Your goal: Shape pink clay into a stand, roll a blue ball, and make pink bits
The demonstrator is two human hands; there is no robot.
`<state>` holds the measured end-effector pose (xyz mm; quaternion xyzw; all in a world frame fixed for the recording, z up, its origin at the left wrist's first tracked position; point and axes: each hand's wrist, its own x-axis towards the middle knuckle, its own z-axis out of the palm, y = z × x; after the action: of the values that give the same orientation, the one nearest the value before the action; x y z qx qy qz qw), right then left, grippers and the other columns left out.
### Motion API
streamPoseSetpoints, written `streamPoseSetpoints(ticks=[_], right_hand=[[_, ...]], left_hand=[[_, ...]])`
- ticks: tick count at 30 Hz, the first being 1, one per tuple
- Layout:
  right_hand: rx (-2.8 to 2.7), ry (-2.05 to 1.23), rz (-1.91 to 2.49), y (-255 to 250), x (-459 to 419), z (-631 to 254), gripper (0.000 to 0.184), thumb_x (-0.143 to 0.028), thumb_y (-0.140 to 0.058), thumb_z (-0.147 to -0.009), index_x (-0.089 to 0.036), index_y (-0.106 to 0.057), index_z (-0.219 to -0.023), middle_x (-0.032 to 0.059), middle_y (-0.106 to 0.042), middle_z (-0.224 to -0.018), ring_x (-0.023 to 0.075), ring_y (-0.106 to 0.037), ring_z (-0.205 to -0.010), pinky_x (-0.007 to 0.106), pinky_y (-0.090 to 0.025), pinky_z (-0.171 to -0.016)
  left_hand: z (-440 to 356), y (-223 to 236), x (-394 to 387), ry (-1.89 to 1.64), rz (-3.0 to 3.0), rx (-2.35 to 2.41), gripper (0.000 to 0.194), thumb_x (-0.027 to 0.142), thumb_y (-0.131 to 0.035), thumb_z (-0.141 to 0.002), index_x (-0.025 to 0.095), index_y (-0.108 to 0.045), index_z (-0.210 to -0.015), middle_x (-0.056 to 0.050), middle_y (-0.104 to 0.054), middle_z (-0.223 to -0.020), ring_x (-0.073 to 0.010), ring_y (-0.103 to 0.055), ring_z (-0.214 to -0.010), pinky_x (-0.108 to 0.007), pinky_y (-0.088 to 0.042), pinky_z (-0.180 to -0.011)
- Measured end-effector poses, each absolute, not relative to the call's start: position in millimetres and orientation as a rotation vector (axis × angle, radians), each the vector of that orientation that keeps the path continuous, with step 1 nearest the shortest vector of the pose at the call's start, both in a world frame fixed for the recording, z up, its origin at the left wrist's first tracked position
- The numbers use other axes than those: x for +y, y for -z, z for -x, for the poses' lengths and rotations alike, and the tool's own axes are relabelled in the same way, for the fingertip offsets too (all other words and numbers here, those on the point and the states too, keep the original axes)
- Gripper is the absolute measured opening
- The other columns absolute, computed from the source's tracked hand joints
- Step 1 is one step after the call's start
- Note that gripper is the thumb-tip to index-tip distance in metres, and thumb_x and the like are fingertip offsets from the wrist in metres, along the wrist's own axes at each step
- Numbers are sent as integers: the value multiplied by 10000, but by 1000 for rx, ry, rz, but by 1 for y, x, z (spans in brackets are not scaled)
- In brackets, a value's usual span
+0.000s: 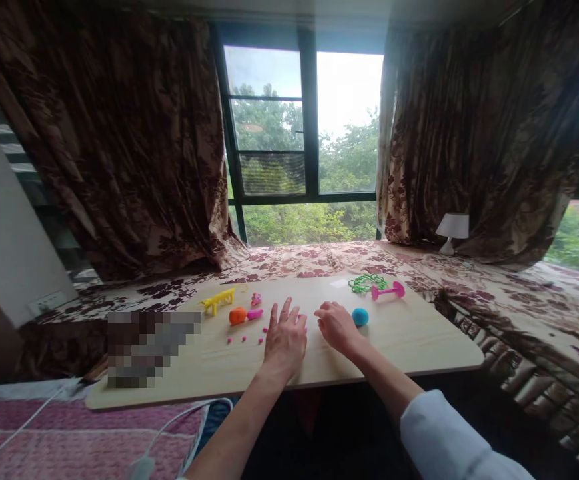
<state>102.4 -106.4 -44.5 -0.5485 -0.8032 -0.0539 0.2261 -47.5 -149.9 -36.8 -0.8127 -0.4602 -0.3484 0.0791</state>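
My left hand lies palm down over the light wooden board, its fingers stretched and apart. A bit of pink shows by its fingertips, too small to name. Just left of it are several small pink balls, with an orange lump and a pink oblong piece behind them. My right hand is closed, fingers curled towards the thumb and pointing at my left hand. Whatever it may pinch is hidden. Close beside its right side sits a blue ball.
Toward the board's back left stand a yellow four-legged animal figure and a small pink figure. At the back right lie a green beaded-looking string and a pink dumbbell-shaped piece. A white lamp stands beyond, near the curtain.
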Motion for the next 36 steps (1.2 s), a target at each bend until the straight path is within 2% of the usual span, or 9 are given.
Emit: streamPoseSetpoints(ticks=[2, 8, 11, 14, 16, 19, 22, 28, 36], right_hand=[[-2195, 150, 1531, 50, -106, -101, 235, -184, -454, -827, -199, -651, -956, 73, -602, -974, 194, -522, -934, 266, -374, -790], [-2150, 111, 1594, 59, -102, -100, 181, -233, -498, -810, -166, -663, -845, 95, -600, -918, 198, -533, -893, 266, -391, -744], [-2137, 88, 1587, 59, -99, -97, 176, -223, -505, -804, -159, -668, -813, 102, -605, -891, 203, -537, -887, 269, -392, -743], [-2127, 63, 1565, 58, -101, -97, 180, -203, -501, -803, -154, -674, -800, 108, -609, -877, 205, -545, -877, 269, -398, -741], [-2120, 47, 1534, 58, -105, -98, 191, -189, -487, -813, -161, -671, -856, 99, -612, -891, 196, -549, -884, 262, -399, -758], [-2109, 25, 1475, 60, -114, -102, 262, -159, -430, -851, -192, -622, -1026, 70, -604, -984, 163, -544, -929, 235, -389, -811], [-2105, -1, 1457, 63, -116, -109, 282, -143, -425, -861, -194, -591, -1084, 66, -582, -1053, 155, -533, -972, 235, -379, -857], [-2159, -105, 1557, 64, -91, -116, 245, -285, -495, -869, -156, -546, -1071, 74, -555, -1082, 180, -556, -928, 370, -462, -803], [-2104, -234, 1555, 61, -83, -110, 272, -307, -491, -873, -167, -517, -1105, 69, -536, -1117, 177, -557, -928, 376, -477, -783]], left_hand=[[43, 38, -143, 961, 2394, -1383, 283, 187, -433, -805, 159, -614, -1019, -116, -575, -1156, -245, -260, -1288, -461, -30, -1088], [34, 51, -126, 781, 2305, -1432, 248, 174, -419, -802, 160, -662, -758, -109, -660, -825, -274, -461, -1109, -522, -25, -1062], [34, 54, -122, 729, 2282, -1435, 280, 179, -396, -817, 175, -664, -736, -98, -664, -800, -258, -492, -1064, -513, -31, -1062], [35, 54, -124, 702, 2268, -1435, 276, 192, -395, -823, 174, -670, -819, -101, -669, -875, -248, -450, -1131, -474, -48, -1073], [37, 54, -127, 706, 2248, -1445, 288, 206, -389, -831, 176, -644, -961, -105, -638, -1044, -245, -381, -1206, -463, -55, -1074], [42, 51, -135, 727, 2205, -1470, 379, 236, -359, -852, 190, -504, -1200, -99, -462, -1314, -242, -258, -1289, -474, -46, -1070], [49, 48, -138, 721, 2192, -1486, 409, 264, -366, -852, 193, -458, -1244, -95, -395, -1367, -249, -195, -1313, -490, -22, -1064], [52, 43, -122, 652, 2248, -1501, 265, 250, -435, -809, 218, -661, -943, -86, -633, -1025, -280, -294, -1247, -521, 21, -1044], [39, 39, -112, 655, 2358, -1519, 222, 200, -485, -750, 198, -678, -641, -95, -642, -716, -253, -493, -934, -540, -19, -1024]])
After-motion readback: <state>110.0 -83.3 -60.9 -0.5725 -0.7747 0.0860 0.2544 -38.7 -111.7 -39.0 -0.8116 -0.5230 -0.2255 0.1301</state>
